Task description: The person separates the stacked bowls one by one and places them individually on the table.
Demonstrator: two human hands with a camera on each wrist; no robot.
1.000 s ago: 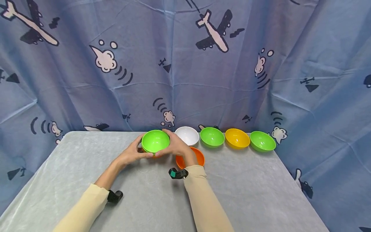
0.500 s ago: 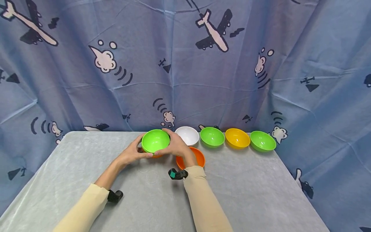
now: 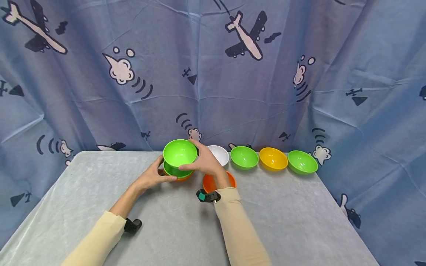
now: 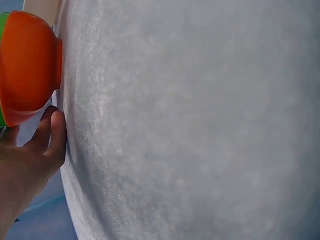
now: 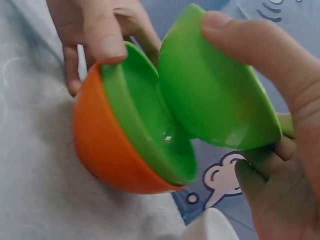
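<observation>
My right hand (image 3: 207, 162) holds a green bowl (image 3: 179, 152) by its rim, thumb on the near side and fingers behind. Under it, a second green bowl (image 5: 145, 115) sits nested in an orange bowl (image 5: 107, 140). My left hand (image 3: 154, 178) grips this nested pair from the left, its thumb on the rim. In the right wrist view the held bowl is tilted against the lower one, with a gap between their rims. The left wrist view shows the orange bowl (image 4: 30, 62) from the side, its foot by the tabletop.
Another orange bowl (image 3: 209, 183) stands partly behind my right wrist. Along the table's back edge are a white bowl (image 3: 220, 155), a green bowl (image 3: 244, 158), a yellow bowl (image 3: 273, 159) and a green bowl (image 3: 302, 162). A patterned blue curtain (image 3: 213, 74) hangs behind the table (image 3: 283, 218).
My right hand has raised the top green bowl out of the stack, so the second green bowl now shows below. My left hand has stayed at the stack.
</observation>
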